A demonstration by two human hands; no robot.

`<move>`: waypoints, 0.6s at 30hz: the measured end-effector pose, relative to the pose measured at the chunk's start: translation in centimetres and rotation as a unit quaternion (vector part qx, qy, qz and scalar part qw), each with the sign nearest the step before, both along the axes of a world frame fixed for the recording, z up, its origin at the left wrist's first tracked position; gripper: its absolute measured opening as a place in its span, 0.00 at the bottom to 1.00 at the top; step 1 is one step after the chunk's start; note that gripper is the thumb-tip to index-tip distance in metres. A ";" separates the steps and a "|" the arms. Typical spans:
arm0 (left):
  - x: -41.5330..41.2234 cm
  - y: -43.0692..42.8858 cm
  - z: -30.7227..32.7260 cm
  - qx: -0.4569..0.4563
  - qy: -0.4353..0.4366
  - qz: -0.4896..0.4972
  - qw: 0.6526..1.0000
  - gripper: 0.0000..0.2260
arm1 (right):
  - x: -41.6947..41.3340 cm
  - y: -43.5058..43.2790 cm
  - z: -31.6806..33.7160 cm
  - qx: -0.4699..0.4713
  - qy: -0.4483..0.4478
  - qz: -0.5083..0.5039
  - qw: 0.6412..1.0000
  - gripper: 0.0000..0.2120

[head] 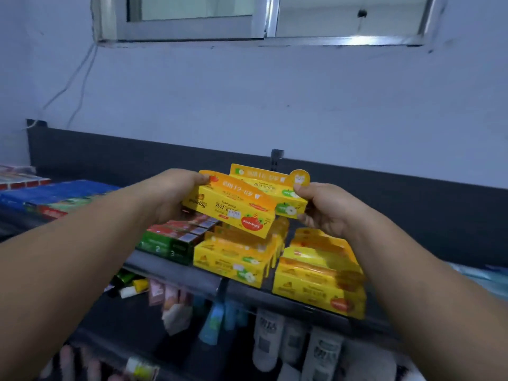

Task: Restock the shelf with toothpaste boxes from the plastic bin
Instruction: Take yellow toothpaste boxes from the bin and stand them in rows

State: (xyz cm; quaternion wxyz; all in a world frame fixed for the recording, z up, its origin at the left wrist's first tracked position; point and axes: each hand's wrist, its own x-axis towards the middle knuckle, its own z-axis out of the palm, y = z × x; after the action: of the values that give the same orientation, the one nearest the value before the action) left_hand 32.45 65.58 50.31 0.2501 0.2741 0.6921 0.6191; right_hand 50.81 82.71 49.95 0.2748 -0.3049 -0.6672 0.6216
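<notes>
I hold two yellow toothpaste boxes above the top shelf (176, 268). The front one, a strawberry box (233, 213), is gripped at its left end by my left hand (167, 199). Behind it is an apple box (277, 188), and my right hand (324, 207) pinches its right end. Both boxes tilt down to the right. Below them, stacks of the same yellow boxes (239, 257) and a second yellow stack (319, 276) stand on the shelf. The plastic bin is out of view.
Green and red toothpaste boxes (173, 237) lie left of the yellow stacks. Blue packs (52, 196) fill the shelf's far left. Tubes and bottles (269, 339) hang and stand on the lower shelves. A dark back panel (412, 215) and a wall rise behind.
</notes>
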 end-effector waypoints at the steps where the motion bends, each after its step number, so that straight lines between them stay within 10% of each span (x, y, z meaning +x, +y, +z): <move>1: 0.5 1.1 0.0 0.000 0.001 -0.005 1.000 0.06 | 0.9 0.8 -0.1 -0.008 -0.005 -0.010 1.000 0.07; 18: 5.1 10.2 0.8 0.024 -0.006 -0.048 0.999 0.07 | 9.4 7.4 -1.6 -0.069 0.028 -0.165 0.983 0.08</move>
State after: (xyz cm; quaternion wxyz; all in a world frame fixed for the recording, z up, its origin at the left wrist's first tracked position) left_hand 37.55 75.83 51.16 0.2769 0.3097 0.6616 0.6243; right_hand 60.22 90.12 48.38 0.3705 -0.4113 -0.5548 0.6210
